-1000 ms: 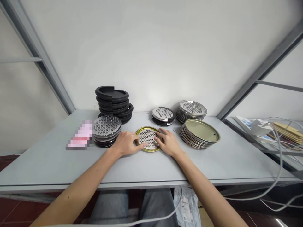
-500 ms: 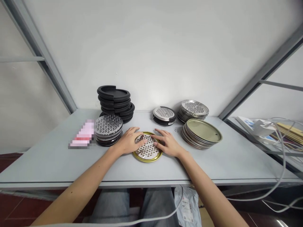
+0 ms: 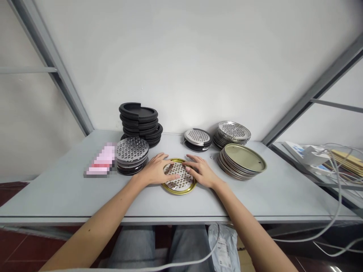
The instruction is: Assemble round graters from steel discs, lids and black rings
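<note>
A round metal grater plate [image 3: 179, 182] lies inside a gold-coloured rim [image 3: 181, 192] near the middle of the table. Over its left side is my left hand [image 3: 156, 170], fingers apart and thumb stretched across the holes. My right hand [image 3: 203, 173] rests at the right edge, its fingers spread and the tips over the plate. Neither hand is wrapped round anything. Just left of my left hand stands a stack of dark grater discs [image 3: 132, 150]. To the right of my right hand is a pile of gold-toned round plates [image 3: 244, 158].
Black ring-shaped bases [image 3: 138, 119] are stacked at the back left. Silver graters on black bases [image 3: 197, 138] and a pile of silver-rimmed graters [image 3: 234, 130] stand at the back. A small wire ring [image 3: 212, 157] lies nearby. A pixelated pink item [image 3: 101, 160] is at left; cables [image 3: 338, 196] hang right.
The view has shifted slightly. My left thumb has come down a little and lies further across the grater plate; both hands otherwise keep their places.
</note>
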`<action>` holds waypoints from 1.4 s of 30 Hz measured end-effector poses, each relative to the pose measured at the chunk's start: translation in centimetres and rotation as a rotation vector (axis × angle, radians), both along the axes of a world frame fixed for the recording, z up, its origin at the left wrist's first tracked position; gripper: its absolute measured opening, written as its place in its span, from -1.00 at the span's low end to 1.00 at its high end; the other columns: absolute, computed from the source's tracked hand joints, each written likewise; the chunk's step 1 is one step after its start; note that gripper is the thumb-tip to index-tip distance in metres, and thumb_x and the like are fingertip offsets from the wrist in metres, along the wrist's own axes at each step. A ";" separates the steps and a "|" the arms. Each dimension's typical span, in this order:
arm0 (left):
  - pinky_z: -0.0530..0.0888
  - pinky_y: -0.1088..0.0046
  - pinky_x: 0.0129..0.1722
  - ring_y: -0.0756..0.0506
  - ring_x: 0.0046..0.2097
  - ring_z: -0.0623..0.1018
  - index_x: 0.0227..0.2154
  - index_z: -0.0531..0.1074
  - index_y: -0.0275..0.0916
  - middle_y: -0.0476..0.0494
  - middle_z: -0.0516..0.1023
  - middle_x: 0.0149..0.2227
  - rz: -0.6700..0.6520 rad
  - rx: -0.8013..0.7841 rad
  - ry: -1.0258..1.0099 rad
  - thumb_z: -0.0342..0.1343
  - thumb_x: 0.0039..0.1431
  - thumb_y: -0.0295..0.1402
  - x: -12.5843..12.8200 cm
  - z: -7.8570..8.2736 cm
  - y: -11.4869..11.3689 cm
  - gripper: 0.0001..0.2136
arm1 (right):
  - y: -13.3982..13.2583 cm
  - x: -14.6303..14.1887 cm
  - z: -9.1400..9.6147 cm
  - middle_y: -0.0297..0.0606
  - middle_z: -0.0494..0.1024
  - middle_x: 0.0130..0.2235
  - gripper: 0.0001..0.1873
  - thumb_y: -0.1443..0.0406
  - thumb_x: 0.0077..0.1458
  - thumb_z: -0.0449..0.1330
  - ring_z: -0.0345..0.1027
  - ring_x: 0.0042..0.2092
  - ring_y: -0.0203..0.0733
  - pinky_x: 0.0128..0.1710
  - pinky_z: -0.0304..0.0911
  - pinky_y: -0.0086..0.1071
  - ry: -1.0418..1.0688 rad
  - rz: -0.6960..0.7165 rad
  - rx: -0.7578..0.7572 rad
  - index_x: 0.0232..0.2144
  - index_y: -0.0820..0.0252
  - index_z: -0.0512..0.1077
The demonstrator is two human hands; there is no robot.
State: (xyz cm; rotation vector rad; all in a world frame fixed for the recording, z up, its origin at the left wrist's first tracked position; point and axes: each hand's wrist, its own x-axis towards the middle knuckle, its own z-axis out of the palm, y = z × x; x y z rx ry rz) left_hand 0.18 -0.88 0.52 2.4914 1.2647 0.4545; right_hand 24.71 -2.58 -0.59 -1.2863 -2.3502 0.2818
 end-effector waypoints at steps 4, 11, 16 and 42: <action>0.14 0.08 0.21 -0.33 0.27 0.14 0.04 0.41 -0.12 -0.27 0.22 0.23 0.006 -0.020 0.009 0.04 -0.04 0.24 0.1 0.2 -0.1 -0.32 | 0.6 -0.7 -0.4 0.01 0.28 0.17 -0.53 0.06 0.23 -0.02 0.14 0.20 0.01 0.17 0.05 -0.06 0.080 0.012 0.008 0.04 0.18 0.39; 0.08 0.10 0.24 -0.31 0.33 0.00 0.18 0.24 -0.10 -0.27 0.06 0.31 -0.042 -0.099 0.095 0.07 -0.11 0.26 -0.4 0.4 -0.1 -0.18 | 0.9 -1.7 -0.5 0.02 0.27 0.18 -0.44 -0.02 0.14 0.06 0.15 0.18 0.08 0.15 0.06 0.00 0.046 0.024 -0.018 0.07 0.17 0.36; -0.02 0.09 0.27 -0.33 0.35 -0.20 0.30 -0.10 -0.07 -0.22 -0.24 0.37 -0.165 -0.187 0.186 0.27 -0.31 0.15 -1.1 0.5 0.2 0.10 | 0.8 -1.7 -0.7 0.00 0.30 0.15 -0.41 -0.04 0.11 0.09 0.17 0.16 0.07 0.13 0.08 0.00 0.034 0.019 -0.018 0.07 0.17 0.34; -0.02 0.10 0.27 -0.31 0.36 -0.20 0.28 -0.04 -0.06 -0.25 -0.18 0.36 -0.157 -0.126 0.151 0.26 -0.38 0.22 -0.8 0.5 0.0 0.12 | 1.3 -1.6 -0.9 -0.05 0.41 0.07 -0.54 0.05 0.08 0.18 0.29 0.08 0.01 0.12 0.14 -0.09 0.140 0.101 0.050 -0.05 0.20 0.45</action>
